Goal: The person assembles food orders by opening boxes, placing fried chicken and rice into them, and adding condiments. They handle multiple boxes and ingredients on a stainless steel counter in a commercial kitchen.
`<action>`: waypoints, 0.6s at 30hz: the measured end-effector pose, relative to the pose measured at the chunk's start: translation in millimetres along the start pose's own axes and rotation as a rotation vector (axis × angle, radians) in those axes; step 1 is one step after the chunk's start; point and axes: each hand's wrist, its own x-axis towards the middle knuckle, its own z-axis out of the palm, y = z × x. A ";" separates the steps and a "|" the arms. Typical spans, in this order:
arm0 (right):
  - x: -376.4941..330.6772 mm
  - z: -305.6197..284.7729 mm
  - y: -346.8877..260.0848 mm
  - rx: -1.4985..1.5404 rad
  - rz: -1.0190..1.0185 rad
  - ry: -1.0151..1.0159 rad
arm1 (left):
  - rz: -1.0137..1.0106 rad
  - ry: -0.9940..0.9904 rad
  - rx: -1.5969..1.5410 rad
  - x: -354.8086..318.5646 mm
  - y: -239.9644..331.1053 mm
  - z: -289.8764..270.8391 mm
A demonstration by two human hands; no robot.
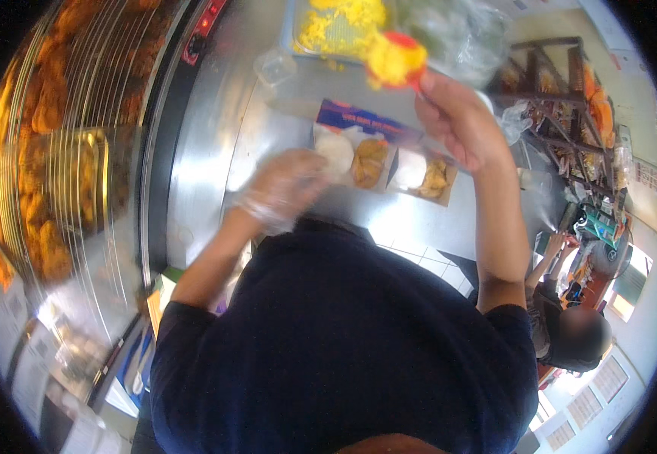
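My right hand is closed round the handle of a red serving spoon. A heap of crumbly yellow food fills the spoon, raised in front of a metal tray of the same yellow food. My left hand, in a clear plastic glove, is blurred, its fingers loosely bent beside a food box with a dark blue and orange lid. White rice and a fried brown piece lie in that box. Just right of it, another box holds white rice and a fried piece.
A glass case of fried food on wire racks stands at the left. On the steel counter sits a small clear container. Clear plastic bags lie at the far right. Another person works at the right, by shelving.
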 end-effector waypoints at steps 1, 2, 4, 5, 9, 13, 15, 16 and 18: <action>-13.5 0.0 12.6 0.052 0.053 -0.038 | -0.018 -0.069 0.175 -10.6 10.4 27.7; -25.1 -0.7 30.0 0.124 0.098 -0.088 | -0.026 -0.136 0.349 -17.3 20.3 51.3; -38.9 -8.3 80.7 0.266 0.176 -0.184 | -0.119 -0.201 0.516 -30.6 17.3 89.5; -41.1 -12.7 102.7 0.261 0.185 -0.126 | -0.163 -0.234 0.597 -33.4 16.1 103.0; -35.7 -23.6 170.3 -0.065 0.029 0.166 | -0.315 -0.303 0.577 -16.5 27.3 108.4; -25.9 -8.1 211.1 -0.974 -0.432 0.531 | -0.440 -0.195 0.343 -7.3 24.9 102.9; -19.4 0.5 224.9 -1.187 -0.466 0.482 | -0.437 0.063 0.182 -15.3 13.5 110.2; -17.0 3.1 231.9 -1.181 -0.506 0.511 | -0.384 0.065 0.233 -16.1 13.3 111.4; -16.3 4.9 229.3 -1.060 -0.515 0.557 | -0.285 0.075 0.337 -19.9 21.8 109.0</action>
